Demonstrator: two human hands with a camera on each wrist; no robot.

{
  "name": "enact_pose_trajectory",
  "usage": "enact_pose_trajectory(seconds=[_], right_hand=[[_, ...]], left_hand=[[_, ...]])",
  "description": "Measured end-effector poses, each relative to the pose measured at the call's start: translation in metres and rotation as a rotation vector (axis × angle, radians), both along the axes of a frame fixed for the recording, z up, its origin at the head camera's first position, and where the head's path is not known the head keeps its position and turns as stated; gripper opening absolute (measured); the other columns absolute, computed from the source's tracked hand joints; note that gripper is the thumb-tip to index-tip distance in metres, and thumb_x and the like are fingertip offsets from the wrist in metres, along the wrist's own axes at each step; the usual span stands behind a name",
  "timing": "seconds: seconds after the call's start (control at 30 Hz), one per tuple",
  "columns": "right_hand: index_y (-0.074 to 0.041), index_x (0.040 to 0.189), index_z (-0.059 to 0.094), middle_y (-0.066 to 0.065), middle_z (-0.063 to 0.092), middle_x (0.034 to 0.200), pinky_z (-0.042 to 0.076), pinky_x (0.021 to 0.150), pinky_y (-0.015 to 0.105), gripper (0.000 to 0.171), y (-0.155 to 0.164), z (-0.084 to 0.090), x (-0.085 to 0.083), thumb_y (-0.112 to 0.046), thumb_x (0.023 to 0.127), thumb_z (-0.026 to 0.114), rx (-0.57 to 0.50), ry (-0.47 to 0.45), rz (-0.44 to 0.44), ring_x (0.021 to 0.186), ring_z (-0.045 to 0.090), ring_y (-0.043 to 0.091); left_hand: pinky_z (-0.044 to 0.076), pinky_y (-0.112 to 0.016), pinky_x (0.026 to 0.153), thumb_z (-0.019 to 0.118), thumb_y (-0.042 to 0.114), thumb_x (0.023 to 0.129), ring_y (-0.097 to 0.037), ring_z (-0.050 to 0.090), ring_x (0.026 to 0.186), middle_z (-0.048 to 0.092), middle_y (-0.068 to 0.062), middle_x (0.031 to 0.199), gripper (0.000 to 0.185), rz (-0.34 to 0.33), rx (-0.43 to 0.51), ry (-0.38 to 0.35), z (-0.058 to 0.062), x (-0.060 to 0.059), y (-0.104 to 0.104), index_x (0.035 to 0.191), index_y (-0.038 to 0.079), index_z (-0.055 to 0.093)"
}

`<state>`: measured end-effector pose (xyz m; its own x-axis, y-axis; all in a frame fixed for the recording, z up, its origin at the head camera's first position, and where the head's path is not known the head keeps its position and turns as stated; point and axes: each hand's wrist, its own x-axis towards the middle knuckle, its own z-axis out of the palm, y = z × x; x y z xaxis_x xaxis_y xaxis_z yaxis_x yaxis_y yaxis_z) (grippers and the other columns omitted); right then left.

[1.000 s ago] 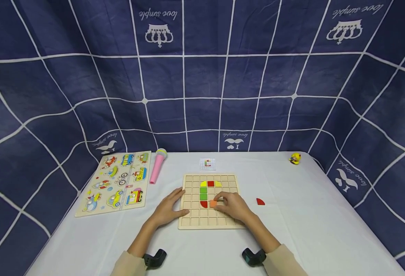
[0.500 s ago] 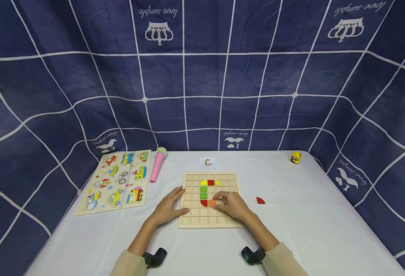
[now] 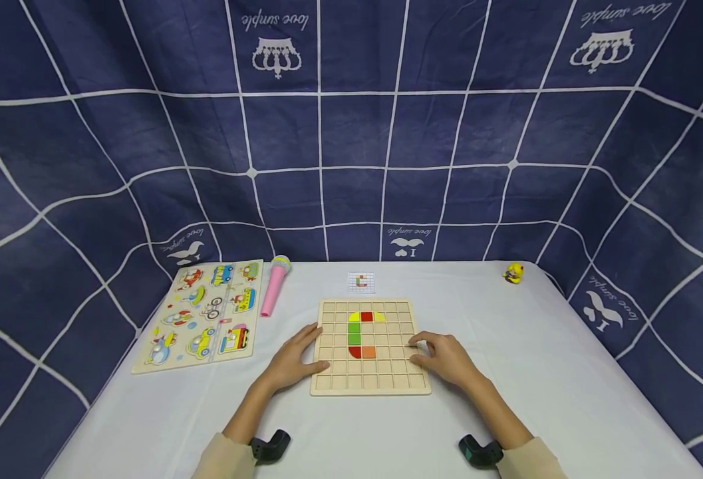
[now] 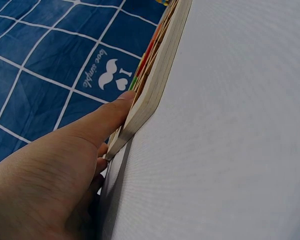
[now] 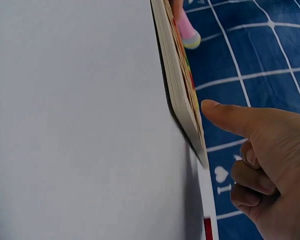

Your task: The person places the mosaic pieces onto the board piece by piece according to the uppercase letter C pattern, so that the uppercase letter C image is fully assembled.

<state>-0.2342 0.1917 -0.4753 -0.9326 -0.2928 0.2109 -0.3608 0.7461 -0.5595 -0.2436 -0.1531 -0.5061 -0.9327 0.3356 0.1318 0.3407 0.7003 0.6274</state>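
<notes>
A wooden grid board [image 3: 369, 391] lies flat before me. My left hand [image 3: 290, 362] holds it at the left edge, thumb on top and fingers along the side. Laid in its cells are two yellow quarter-round pieces, a red square [image 3: 366, 317], two green squares [image 3: 354, 334], a red quarter-round [image 3: 354, 352] and an orange square [image 3: 368, 352]. My right hand [image 3: 447, 359] hovers over the board's right edge, thumb and index finger apart, holding nothing. A loose red piece [image 5: 208, 228] shows on the table in the right wrist view; the right hand hides it in the head view.
A small card [image 3: 361, 283] with a coloured grid pattern lies behind the board. To the left are a vehicle picture puzzle [image 3: 198, 319] and a pink toy microphone [image 3: 273, 289]. A yellow figurine [image 3: 513, 273] stands at the back right. Blue checked cloth hangs around the table.
My right hand has let go of the orange square, now flat in its cell beside the red quarter-round, and has moved right to the board's edge. The left hand has stayed put.
</notes>
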Motion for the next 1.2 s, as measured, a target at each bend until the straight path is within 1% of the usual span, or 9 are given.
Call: enact_pose_trajectory(seconds=[0.23,0.4,0.5,0.7,1.0,1.1,1.2], right_hand=[[-0.015,0.099,0.069,-0.007,0.035,0.051,0.024,0.041,0.021,0.028,0.039,-0.004,0.005,-0.021,0.073,0.078,-0.002,0.039,-0.078,0.046,0.027,0.005],[-0.014,0.099,0.07,-0.006,0.035,0.051,0.024,0.042,0.022,0.029,0.062,-0.009,0.006,-0.019,0.072,0.079,0.021,0.038,-0.145,0.046,0.028,0.007],[-0.013,0.098,0.07,-0.005,0.035,0.051,0.024,0.042,0.022,0.028,0.069,-0.012,0.005,-0.019,0.073,0.079,0.036,0.031,-0.161,0.046,0.029,0.008],[-0.013,0.096,0.069,-0.006,0.035,0.051,0.024,0.042,0.022,0.024,0.069,-0.015,-0.001,-0.019,0.074,0.077,0.031,0.039,-0.161,0.045,0.029,0.008],[-0.013,0.093,0.069,-0.005,0.037,0.051,0.024,0.041,0.022,0.022,0.054,-0.018,-0.016,-0.022,0.075,0.078,0.013,0.034,-0.178,0.045,0.031,0.009],[-0.015,0.093,0.069,-0.006,0.037,0.051,0.025,0.041,0.022,0.023,0.049,-0.018,-0.02,-0.023,0.074,0.078,0.01,0.049,-0.166,0.045,0.031,0.008],[-0.015,0.096,0.069,-0.006,0.037,0.05,0.025,0.041,0.022,0.026,0.046,-0.019,-0.022,-0.024,0.073,0.079,-0.013,0.059,-0.125,0.044,0.029,0.007]], left_hand=[[0.023,-0.054,0.105,0.069,0.052,0.076,-0.033,0.024,0.135,0.028,-0.008,0.149,0.084,0.009,-0.004,-0.013,0.002,0.002,0.002,0.142,0.011,0.038],[0.023,-0.055,0.105,0.069,0.052,0.076,-0.033,0.023,0.135,0.028,-0.008,0.149,0.084,0.003,-0.003,-0.014,0.002,0.001,0.001,0.142,0.011,0.038],[0.024,-0.055,0.105,0.069,0.051,0.076,-0.033,0.024,0.135,0.028,-0.009,0.149,0.083,0.003,-0.005,-0.01,0.002,0.001,0.001,0.141,0.01,0.038],[0.023,-0.055,0.105,0.069,0.05,0.076,-0.033,0.023,0.135,0.028,-0.008,0.149,0.083,0.007,-0.001,-0.014,0.002,0.001,0.002,0.142,0.01,0.038],[0.023,-0.056,0.104,0.07,0.051,0.075,-0.034,0.024,0.135,0.028,-0.009,0.148,0.083,0.006,0.004,-0.001,0.0,0.0,0.001,0.141,0.01,0.039],[0.023,-0.056,0.104,0.07,0.05,0.075,-0.034,0.024,0.135,0.029,-0.01,0.148,0.083,0.002,0.009,0.002,0.0,0.001,0.001,0.141,0.01,0.039],[0.024,-0.056,0.104,0.071,0.049,0.075,-0.034,0.025,0.134,0.029,-0.01,0.148,0.083,-0.002,0.009,0.002,0.0,0.001,0.001,0.141,0.01,0.039]])
